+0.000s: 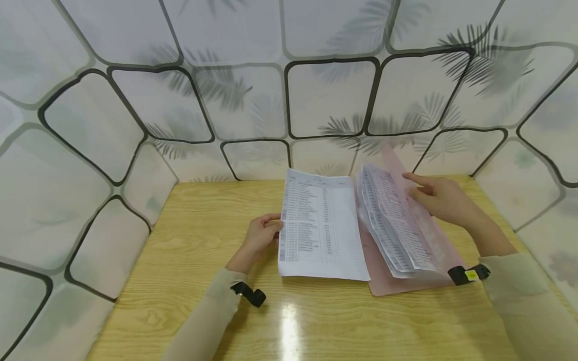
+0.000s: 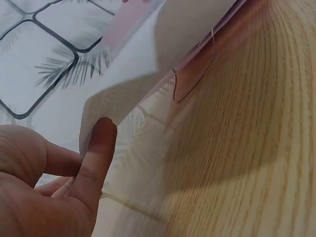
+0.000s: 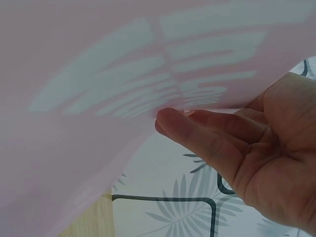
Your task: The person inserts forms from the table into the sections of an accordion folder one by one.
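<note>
A printed sheet of paper [image 1: 322,225] is held by its left edge between the thumb and fingers of my left hand [image 1: 259,233]. In the left wrist view the same sheet [image 2: 121,101] bends a little where the left hand [image 2: 64,182] pinches it. To its right lies a pink folder [image 1: 388,281], with a stack of printed pages [image 1: 397,225] fanned inside. My right hand [image 1: 444,200] grips the raised cover by its outer edge. In the right wrist view the pink cover [image 3: 89,148] fills much of the picture, the right hand [image 3: 237,143] pinching its edge.
Everything is on a wood-grain table [image 1: 189,250]. Behind it and at both sides rise walls [image 1: 244,100] patterned with dark outlines and palm leaves. A black strap [image 1: 248,293] circles the left wrist, another strap [image 1: 467,275] the right.
</note>
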A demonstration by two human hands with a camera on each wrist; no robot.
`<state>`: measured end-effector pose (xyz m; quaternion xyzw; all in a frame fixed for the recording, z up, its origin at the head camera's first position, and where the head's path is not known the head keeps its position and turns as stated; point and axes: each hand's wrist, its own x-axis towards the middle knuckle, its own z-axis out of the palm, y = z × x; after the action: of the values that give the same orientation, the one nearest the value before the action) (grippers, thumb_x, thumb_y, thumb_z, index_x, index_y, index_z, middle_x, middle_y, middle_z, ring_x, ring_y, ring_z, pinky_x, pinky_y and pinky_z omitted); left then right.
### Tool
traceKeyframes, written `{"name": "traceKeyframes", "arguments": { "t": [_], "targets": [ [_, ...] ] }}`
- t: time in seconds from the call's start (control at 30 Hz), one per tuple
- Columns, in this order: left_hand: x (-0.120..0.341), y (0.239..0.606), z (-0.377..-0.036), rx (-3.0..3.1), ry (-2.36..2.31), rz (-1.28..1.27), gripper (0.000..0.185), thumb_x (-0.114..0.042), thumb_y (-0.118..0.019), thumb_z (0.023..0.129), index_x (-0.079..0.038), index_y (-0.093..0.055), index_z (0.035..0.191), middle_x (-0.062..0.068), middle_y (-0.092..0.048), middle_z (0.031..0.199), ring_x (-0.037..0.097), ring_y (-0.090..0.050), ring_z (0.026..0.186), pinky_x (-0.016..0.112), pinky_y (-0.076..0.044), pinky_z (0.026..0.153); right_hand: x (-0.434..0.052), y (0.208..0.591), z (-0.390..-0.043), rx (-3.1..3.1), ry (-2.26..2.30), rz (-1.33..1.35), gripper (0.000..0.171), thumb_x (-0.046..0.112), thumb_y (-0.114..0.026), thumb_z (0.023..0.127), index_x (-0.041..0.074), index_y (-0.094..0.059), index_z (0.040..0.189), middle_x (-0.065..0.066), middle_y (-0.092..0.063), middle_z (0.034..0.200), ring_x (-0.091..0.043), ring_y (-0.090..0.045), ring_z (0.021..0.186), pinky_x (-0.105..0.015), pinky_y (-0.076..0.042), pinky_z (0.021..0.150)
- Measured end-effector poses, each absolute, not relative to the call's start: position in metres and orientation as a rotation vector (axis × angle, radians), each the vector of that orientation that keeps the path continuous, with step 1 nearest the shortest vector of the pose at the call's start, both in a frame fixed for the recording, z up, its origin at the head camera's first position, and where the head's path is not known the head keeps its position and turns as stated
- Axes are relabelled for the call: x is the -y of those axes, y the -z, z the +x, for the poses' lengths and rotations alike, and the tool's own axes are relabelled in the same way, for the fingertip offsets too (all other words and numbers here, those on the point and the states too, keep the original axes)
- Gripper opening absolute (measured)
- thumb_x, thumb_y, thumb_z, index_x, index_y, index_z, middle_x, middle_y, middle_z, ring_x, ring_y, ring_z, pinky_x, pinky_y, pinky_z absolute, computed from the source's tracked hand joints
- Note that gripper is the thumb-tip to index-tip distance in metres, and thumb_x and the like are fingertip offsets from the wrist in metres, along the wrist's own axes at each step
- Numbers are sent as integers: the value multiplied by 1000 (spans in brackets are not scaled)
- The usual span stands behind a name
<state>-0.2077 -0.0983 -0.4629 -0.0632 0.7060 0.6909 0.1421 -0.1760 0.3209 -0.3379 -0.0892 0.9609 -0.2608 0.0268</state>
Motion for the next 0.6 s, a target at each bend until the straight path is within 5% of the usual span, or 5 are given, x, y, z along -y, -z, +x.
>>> {"name": "traceKeyframes", "arguments": {
  "t": [0.2, 0.43, 0.6],
  "targets": [
    [96, 462, -208, -2045, -1994, -163, 34, -4, -61, 104, 1, -65, 137, 21, -78, 112, 13, -71, 73, 23, -58, 60, -320, 337, -175, -2970, 797, -265, 54, 28, -55, 111, 7, -45, 160, -4, -65, 69, -12, -60, 62, -25, -48, 54],
    [94, 459, -209, -2004, -2011, -149, 34, -5, -62, 104, 1, -66, 137, 15, -79, 106, 13, -70, 71, 23, -57, 59, -319, 339, -176, -2969, 787, -270, 54, 28, -55, 110, 7, -45, 160, 3, -48, 61, -12, -57, 60, -25, -45, 53],
    [96, 456, -211, -1978, -1995, -187, 34, -7, -62, 104, -1, -67, 137, 13, -80, 104, 14, -71, 72, 23, -58, 59, -319, 338, -177, -2981, 787, -274, 53, 27, -55, 110, 6, -46, 158, -2, -64, 69, -12, -59, 63, -25, -47, 54]
  ]
}}
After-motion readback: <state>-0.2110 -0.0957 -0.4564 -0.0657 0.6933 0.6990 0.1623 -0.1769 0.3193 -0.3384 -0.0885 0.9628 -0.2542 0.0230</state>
